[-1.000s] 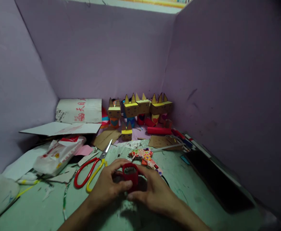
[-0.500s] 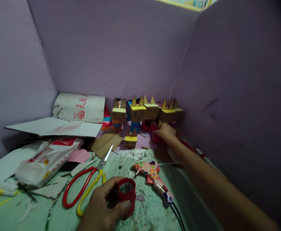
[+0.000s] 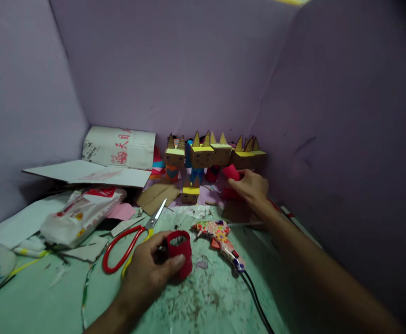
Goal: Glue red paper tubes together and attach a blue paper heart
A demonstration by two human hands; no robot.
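Between the thumb and fingers of my left hand (image 3: 154, 266) is a red paper tube (image 3: 181, 255), its open end facing up. My right hand (image 3: 253, 185) reaches toward the back right and grips a small red roll (image 3: 231, 172), tilted, just in front of the cardboard figures. Another red piece (image 3: 231, 194) lies below that hand. A small cardboard head (image 3: 191, 195) with pointed ears rests on the purple sheet to the left of it. The flowered hot glue gun (image 3: 220, 236) lies on the table between my hands.
Red-and-yellow scissors (image 3: 140, 236) lie beside my left hand. Cardboard figures (image 3: 202, 157) with pointed ears stand along the back. At left are a white packet (image 3: 83, 218), folded cardboard (image 3: 119, 148) and scraps. Purple walls (image 3: 175, 69) enclose the table; a black cord (image 3: 255, 292) trails forward.
My right hand has lifted slightly, and a red roll now shows in its fingers. My left hand still holds the red tube, now turned more upright. The view has shifted a little.
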